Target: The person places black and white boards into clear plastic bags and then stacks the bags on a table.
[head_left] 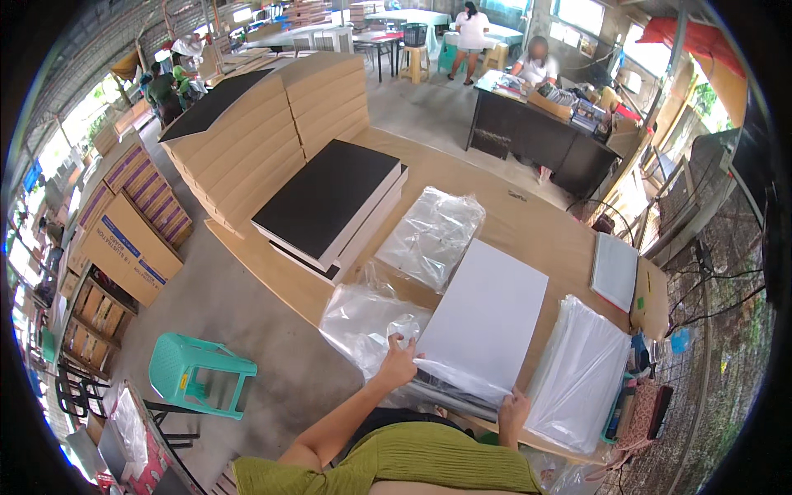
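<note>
A large white board [491, 309] lies at a slant in front of me, with clear plastic along its near edge. My left hand [400, 363] is closed at the board's near left corner, pinching the edge of a clear plastic bag [458, 388]. At the near right corner my right hand [513, 410] is closed on the same plastic edge, with its fingertips partly hidden. Loose clear plastic bags [359, 318] lie beside my left hand, and more plastic bags [433, 235] sit beyond. Right of the board is a stack of plastic-wrapped white boards [577, 371].
The brown-covered table [528, 223] also bears a black-topped stack of boards [330, 198] and tall brown piles [247, 140]. A green stool [198, 371] stands on the floor at left. Wire mesh [701, 355] runs along the right. Other people are farther back, one at a dark desk [528, 132].
</note>
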The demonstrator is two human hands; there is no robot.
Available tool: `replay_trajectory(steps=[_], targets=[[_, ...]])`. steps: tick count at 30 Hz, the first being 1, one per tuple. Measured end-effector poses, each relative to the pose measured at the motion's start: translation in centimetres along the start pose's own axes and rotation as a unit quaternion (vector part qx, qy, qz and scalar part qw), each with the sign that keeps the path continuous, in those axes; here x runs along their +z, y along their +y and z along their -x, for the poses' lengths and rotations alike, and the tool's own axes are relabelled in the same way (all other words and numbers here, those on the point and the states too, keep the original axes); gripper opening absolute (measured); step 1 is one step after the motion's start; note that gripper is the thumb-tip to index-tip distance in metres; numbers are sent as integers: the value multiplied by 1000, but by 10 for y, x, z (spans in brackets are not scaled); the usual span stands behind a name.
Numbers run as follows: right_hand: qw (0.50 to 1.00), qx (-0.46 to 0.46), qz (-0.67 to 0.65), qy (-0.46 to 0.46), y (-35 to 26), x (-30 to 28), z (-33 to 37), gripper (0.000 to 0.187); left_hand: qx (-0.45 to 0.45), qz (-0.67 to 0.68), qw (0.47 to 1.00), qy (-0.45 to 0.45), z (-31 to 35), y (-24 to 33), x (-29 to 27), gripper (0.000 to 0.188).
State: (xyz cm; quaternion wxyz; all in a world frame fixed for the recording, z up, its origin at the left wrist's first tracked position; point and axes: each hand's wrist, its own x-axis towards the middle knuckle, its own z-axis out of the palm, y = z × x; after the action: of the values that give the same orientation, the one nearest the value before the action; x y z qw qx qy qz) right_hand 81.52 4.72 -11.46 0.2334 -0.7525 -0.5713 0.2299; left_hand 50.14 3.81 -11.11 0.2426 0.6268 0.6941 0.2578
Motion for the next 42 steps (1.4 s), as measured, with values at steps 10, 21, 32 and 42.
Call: replay_trajectory(steps=[10, 21, 32, 42], targets=[[986, -108, -104, -79, 36, -58, 9, 27, -59, 166, 982, -61, 15, 67, -72, 53], [859, -280, -428, 29, -75, -133, -37, 40, 129, 781, 536, -295, -12, 135, -187, 76], [847, -238, -388, 274, -166, -145, -121, 24, 306, 219, 896, 235, -130, 110, -205, 23], [865, -278, -388, 157, -173, -118, -94, 70, 222, 367, 900, 73, -126, 70, -106, 77]])
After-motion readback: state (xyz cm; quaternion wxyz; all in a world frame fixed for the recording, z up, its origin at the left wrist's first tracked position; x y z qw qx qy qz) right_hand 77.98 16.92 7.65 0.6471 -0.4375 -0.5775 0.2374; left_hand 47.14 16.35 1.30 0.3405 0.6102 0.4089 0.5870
